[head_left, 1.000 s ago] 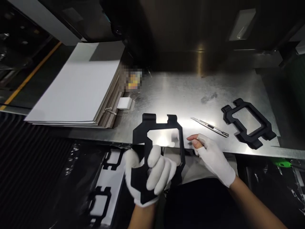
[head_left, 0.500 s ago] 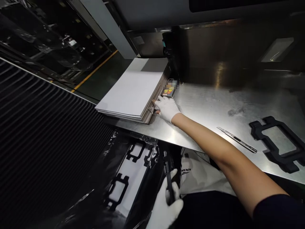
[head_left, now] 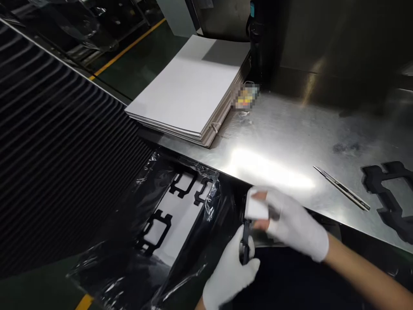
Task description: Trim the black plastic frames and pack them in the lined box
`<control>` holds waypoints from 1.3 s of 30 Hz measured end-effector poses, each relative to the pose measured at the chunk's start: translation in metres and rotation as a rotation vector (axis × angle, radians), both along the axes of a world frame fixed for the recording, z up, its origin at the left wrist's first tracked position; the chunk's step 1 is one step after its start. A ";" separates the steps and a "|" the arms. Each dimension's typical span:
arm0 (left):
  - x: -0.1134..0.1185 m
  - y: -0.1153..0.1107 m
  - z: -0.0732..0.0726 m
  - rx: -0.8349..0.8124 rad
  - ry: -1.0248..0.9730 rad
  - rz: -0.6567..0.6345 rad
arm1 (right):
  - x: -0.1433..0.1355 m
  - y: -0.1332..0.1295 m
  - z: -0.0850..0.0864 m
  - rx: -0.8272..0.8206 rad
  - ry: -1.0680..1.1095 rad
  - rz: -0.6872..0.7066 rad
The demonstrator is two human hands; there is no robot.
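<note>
My gloved left hand (head_left: 234,267) is closed around a slim black part (head_left: 245,243), held upright and seen nearly edge-on. My gloved right hand (head_left: 295,221), slightly blurred, pinches a small white rectangular pad (head_left: 257,209) between its bare thumb and fingertip. The pad is at the upper end of the black part; I cannot tell whether they touch. Left of my hands, an open black plastic bag (head_left: 222,206) holds a white sheet (head_left: 176,221) with several black cut-out frames (head_left: 166,226) on it.
On the metal table (head_left: 284,129) stands a stack of white sheets (head_left: 187,86), with a small colourful blurred item (head_left: 246,95) beside it. A utility knife (head_left: 342,188) and a larger black frame (head_left: 383,202) lie at the right. Black ribbed sheeting (head_left: 58,150) fills the left.
My right hand has come back from beside the stack to my left hand, now with the white pad in its fingers. My left hand still grips the black part. The view has shifted.
</note>
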State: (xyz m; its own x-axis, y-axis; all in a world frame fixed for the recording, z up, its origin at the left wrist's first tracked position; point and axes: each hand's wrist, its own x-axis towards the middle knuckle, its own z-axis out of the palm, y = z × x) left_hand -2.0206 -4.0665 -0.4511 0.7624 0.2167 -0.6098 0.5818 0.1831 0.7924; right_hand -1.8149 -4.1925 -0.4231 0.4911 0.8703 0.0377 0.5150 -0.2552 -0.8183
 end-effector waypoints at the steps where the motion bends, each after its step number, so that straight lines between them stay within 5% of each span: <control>1: 0.002 -0.001 0.001 0.013 0.002 -0.016 | -0.011 -0.007 -0.002 0.044 -0.032 0.035; 5: 0.008 -0.005 0.004 0.041 0.041 -0.020 | -0.028 -0.016 -0.013 0.061 -0.181 -0.013; 8: 0.013 -0.009 0.007 0.065 0.123 -0.014 | -0.028 -0.018 -0.017 0.071 -0.243 0.088; 11: 0.018 -0.012 0.011 0.034 0.135 -0.032 | -0.029 -0.021 -0.018 0.065 -0.215 0.016; 15: 0.022 -0.015 0.017 0.046 0.166 0.000 | -0.032 -0.026 -0.020 0.069 -0.192 0.095; 19: 0.027 -0.016 0.021 0.001 0.135 -0.047 | -0.028 -0.031 -0.021 0.076 -0.124 -0.034; 23: 0.031 -0.017 0.021 0.072 0.165 -0.061 | -0.022 -0.034 -0.016 0.074 -0.171 0.108; 26: 0.033 -0.019 0.021 0.095 0.121 -0.064 | -0.020 -0.036 -0.014 0.074 -0.175 0.000; 30: 0.034 -0.021 0.022 0.080 0.156 -0.043 | -0.022 -0.041 -0.015 0.138 -0.214 0.103; 34: 0.035 -0.024 0.022 0.026 0.131 -0.055 | -0.020 -0.046 -0.017 0.134 -0.163 -0.037; 39: 0.037 -0.031 0.023 0.048 0.120 -0.047 | -0.014 -0.052 -0.015 0.122 -0.204 0.035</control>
